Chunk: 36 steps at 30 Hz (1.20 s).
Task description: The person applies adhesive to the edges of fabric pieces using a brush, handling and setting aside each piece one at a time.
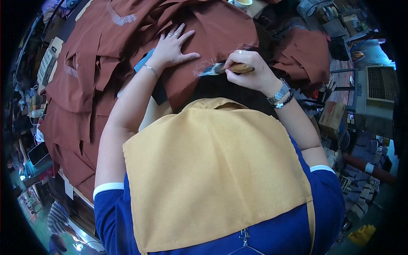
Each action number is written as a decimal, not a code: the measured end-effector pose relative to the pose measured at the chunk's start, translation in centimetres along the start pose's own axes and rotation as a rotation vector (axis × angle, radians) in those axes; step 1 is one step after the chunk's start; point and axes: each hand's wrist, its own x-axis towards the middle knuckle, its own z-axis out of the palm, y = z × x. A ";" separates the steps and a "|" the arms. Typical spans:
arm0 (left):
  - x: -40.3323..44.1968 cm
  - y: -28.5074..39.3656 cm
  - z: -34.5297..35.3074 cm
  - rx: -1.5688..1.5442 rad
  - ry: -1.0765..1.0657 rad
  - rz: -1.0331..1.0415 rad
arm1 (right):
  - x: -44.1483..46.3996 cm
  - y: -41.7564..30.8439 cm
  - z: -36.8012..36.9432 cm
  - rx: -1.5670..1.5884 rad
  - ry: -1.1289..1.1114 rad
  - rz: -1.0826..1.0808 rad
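Observation:
My left hand [173, 47] lies flat with its fingers spread on a reddish-brown sheet [225, 25] that looks like leather or cloth. In my right hand [255, 73] is a brush [241, 68] with a wooden handle. Its pale bristles [209, 70] touch the sheet's near edge, where whitish streaks show. Beneath that edge is a dark surface [227, 90]. A blue piece [143, 60] pokes out beside my left wrist.
Many reddish-brown pieces [80, 106] are heaped to the left, and another pile [302, 55] lies to the right. At the top edge stands a pale cup [242, 2] with yellowish contents. A cardboard box [331, 117] and cluttered shelves are at right.

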 end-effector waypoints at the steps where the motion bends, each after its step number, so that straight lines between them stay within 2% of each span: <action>1: 0.0 0.1 -0.1 -0.005 0.008 0.001 | 0.1 -0.2 -0.1 0.007 0.022 -0.009; 3: -0.1 0.1 -0.3 -0.027 0.047 0.014 | 1.2 -0.9 1.2 0.119 0.028 -0.060; 5: -0.4 0.1 -0.7 -0.010 0.107 -0.017 | 1.5 0.2 3.0 0.101 -0.091 -0.190; 7: -1.1 0.6 -1.1 0.038 0.182 -0.085 | 0.8 0.5 2.8 0.035 -0.123 -0.201; 8: -1.5 0.9 -1.0 0.147 0.256 -0.159 | 0.4 0.7 2.0 0.017 -0.141 -0.210; 10: -2.1 1.6 -1.3 0.214 0.256 -0.323 | -0.3 1.3 0.3 -0.074 -0.203 -0.208; 13: -2.4 2.2 -1.3 0.317 0.281 -0.479 | -0.9 1.7 -0.7 0.019 -0.160 -0.194; 17: -2.3 2.7 -1.8 0.314 0.219 -0.573 | 0.7 1.4 2.1 0.152 -0.073 -0.371; 20: -2.2 3.0 -1.8 0.332 0.249 -0.646 | 0.3 2.6 3.2 0.073 -0.157 -0.426; 24: -2.4 2.7 -0.4 0.431 0.379 -0.781 | -1.3 4.1 0.3 -0.036 -0.194 -0.429; 27: -2.7 2.2 0.0 0.309 0.429 -0.748 | -2.9 5.8 -1.7 0.175 -0.095 -0.304; 29: -2.9 2.5 -0.6 0.104 0.318 -0.775 | -4.5 7.1 -3.6 0.270 0.002 -0.199; 31: -3.6 2.7 -0.1 0.110 0.394 -0.711 | -6.8 8.1 -5.8 0.257 0.178 -0.081; 33: -3.9 2.5 -1.1 -0.500 0.480 -0.712 | -9.6 9.0 -8.6 0.226 0.348 0.023; 35: -3.3 1.7 -1.8 -1.011 0.578 -0.627 | -12.7 9.8 -11.4 0.253 0.473 0.186; 36: -1.7 5.0 -6.6 -1.037 0.559 -0.660 | -14.1 10.2 -12.8 0.290 0.528 0.262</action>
